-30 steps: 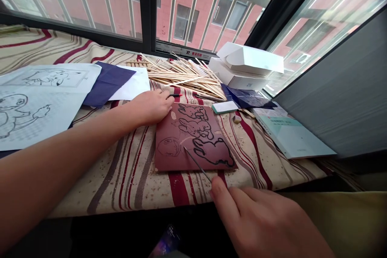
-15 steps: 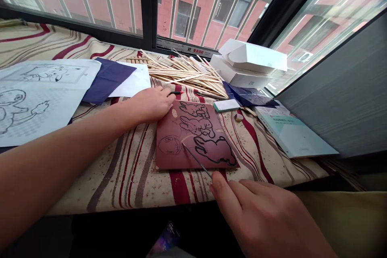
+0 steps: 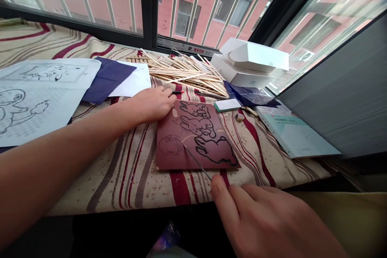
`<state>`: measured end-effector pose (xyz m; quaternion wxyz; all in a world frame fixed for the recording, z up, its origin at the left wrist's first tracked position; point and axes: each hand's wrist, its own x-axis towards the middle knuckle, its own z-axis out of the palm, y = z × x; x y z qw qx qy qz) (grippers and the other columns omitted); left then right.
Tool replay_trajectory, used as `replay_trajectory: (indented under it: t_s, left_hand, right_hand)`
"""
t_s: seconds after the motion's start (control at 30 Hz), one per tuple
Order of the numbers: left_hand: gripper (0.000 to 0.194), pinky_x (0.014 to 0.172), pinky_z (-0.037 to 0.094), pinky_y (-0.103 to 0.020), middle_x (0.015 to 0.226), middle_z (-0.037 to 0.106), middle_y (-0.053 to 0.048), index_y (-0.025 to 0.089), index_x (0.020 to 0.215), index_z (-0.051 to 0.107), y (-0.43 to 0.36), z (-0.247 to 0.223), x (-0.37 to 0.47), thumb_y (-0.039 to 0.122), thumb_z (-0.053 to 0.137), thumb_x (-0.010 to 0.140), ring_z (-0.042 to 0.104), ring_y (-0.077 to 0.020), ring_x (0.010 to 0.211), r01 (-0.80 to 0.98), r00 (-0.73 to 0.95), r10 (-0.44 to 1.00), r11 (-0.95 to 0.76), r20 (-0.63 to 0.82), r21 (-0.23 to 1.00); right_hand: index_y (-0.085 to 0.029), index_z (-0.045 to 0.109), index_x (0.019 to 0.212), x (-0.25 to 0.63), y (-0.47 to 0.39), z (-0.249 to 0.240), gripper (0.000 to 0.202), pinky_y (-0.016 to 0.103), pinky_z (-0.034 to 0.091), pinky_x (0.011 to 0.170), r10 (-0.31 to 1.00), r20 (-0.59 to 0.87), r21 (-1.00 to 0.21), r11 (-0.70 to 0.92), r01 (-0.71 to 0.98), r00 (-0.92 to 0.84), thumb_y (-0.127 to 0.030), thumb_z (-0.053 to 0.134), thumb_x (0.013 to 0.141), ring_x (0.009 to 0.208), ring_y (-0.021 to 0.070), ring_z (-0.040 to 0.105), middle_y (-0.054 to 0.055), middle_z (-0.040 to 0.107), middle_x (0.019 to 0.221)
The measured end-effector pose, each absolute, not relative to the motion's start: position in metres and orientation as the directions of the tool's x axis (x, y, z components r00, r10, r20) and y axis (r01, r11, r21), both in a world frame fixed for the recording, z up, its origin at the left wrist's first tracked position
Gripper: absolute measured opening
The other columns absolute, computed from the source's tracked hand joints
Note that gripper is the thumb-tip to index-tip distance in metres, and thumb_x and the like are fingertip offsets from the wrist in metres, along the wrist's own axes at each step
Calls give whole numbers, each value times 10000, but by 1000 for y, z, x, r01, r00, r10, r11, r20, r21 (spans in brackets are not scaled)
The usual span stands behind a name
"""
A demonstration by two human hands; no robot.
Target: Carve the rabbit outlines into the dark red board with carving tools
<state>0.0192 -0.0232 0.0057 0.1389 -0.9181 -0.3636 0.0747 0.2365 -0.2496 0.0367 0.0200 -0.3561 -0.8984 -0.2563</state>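
A dark red board [image 3: 169, 161] with black rabbit-like outlines and a fainter round figure lies on the striped cloth. My right hand [image 3: 260, 209], at the lower right, is closed around a thin metal tool [image 3: 198, 164]. The tool's tip meets the board between the round figure and the lowest black outline. At the board's upper left corner rests my left hand [image 3: 157, 102], its fingers bent together. A dark pen with a red end [image 3: 177, 92] shows beside those fingers; whether they grip anything is hidden.
Thin wooden sticks [image 3: 184, 72] are piled behind the board, with white boxes [image 3: 249, 64] to their right. Printed drawings [image 3: 45, 96] and dark blue sheets [image 3: 107, 78] lie left. An eraser-like block [image 3: 227, 105] and a pale green book [image 3: 298, 133] are right.
My right hand has shifted very slightly down, and the tool's tip has moved a little to the right on the board. My left hand stays at the board's corner.
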Motion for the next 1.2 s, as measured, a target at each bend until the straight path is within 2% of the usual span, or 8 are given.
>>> replay_trajectory:
  t_s: [0.27,0.4,0.53,0.73,0.9,1.03,1.2]
  left_hand:
    - [494,942,489,-443,1279,667,-231,58,1262,667,-21,5,18,165,258,1007,626,-321,1093,631,729,683,-698,-51,-339]
    - [513,951,491,-447,1274,667,-228,63,1271,664,-20,4,17,165,235,1007,625,-316,1088,617,740,670,-709,-53,-342]
    - [509,948,501,-433,1265,682,-213,94,1266,672,-20,4,17,166,240,1007,632,-290,1082,616,742,669,-705,-40,-351]
    - [493,932,495,-433,1261,680,-233,66,1275,666,-21,4,18,180,265,1013,636,-306,1098,640,726,686,-695,-36,-328]
    - [485,960,483,-434,1279,675,-242,37,1290,655,-23,5,19,156,274,1015,632,-321,1139,626,732,678,-705,-58,-334]
    - [493,918,485,-425,1263,679,-243,37,1271,663,-24,6,20,137,258,1010,643,-321,1092,625,727,685,-693,-56,-360]
    - [467,934,493,-417,1266,677,-229,56,1267,663,-27,9,21,187,282,1030,648,-313,1112,646,697,714,-668,-72,-369]
  right_hand:
    - [-74,726,1086,237,-252,42,317,332,430,440,691,151,376,622,687,-707,-48,476,892,489,183,620,28,654,636]
    - [-80,723,1069,237,-250,45,309,329,434,434,685,171,365,623,692,-708,-32,499,861,483,178,617,22,661,639]
    - [-81,734,1100,235,-247,46,342,344,450,440,711,115,330,632,702,-694,-35,526,832,518,197,651,31,690,681]
    - [-72,762,1039,231,-252,40,317,318,439,419,669,180,408,617,673,-721,-26,502,864,459,177,603,29,640,603]
    - [-80,829,958,232,-252,40,338,328,462,369,664,242,375,608,700,-707,-43,530,804,419,176,595,38,634,560]
    - [-73,855,915,228,-250,42,355,332,477,340,670,260,358,602,714,-695,-52,535,764,402,184,596,51,638,540]
    - [-70,862,885,225,-246,39,383,340,464,324,668,292,335,599,727,-684,-42,520,714,381,190,582,58,638,524]
